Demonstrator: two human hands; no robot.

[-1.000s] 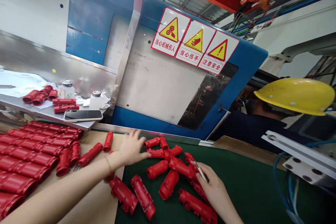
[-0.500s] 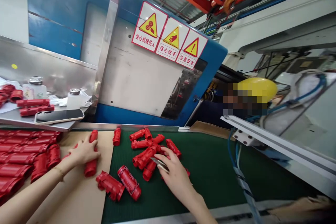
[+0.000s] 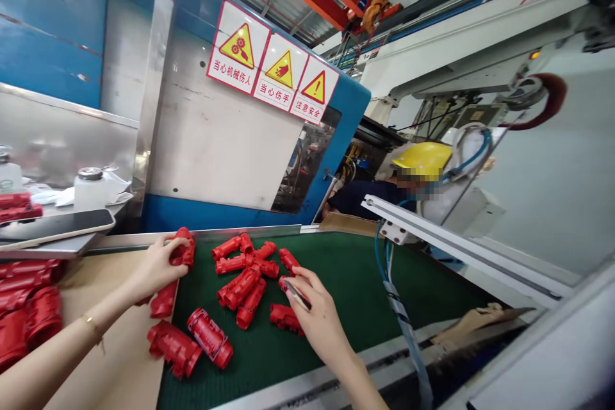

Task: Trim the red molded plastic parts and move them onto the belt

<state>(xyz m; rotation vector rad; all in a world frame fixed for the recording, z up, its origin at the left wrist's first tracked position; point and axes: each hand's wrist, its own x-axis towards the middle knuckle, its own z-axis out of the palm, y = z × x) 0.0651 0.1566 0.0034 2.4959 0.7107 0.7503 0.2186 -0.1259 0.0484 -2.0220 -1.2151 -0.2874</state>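
My left hand [image 3: 156,269] has its fingers wrapped around a red plastic tube fitting [image 3: 188,248] at the far edge of the cardboard. Under that hand another red fitting [image 3: 164,300] lies on the cardboard sheet [image 3: 113,346]. In my right hand [image 3: 317,311] is a small knife [image 3: 298,295], its tip towards the pile. Several red fittings [image 3: 245,285] lie heaped on the green conveyor belt [image 3: 346,275]. One more fitting [image 3: 284,318] is just left of my right hand, partly hidden by it. Nearer me lie two fittings [image 3: 210,337] side by side.
Red fittings [image 3: 24,311] are laid out at the left. A phone [image 3: 62,225] and a white bottle [image 3: 90,187] stand on a metal shelf. Cables [image 3: 406,333] hang over the belt from a white beam [image 3: 461,246]. A person in a yellow helmet [image 3: 423,160] is behind.
My left hand has moved from the fittings on the cardboard to one by the belt and closed around it. The view has turned right. My right hand still holds the knife near the pile.
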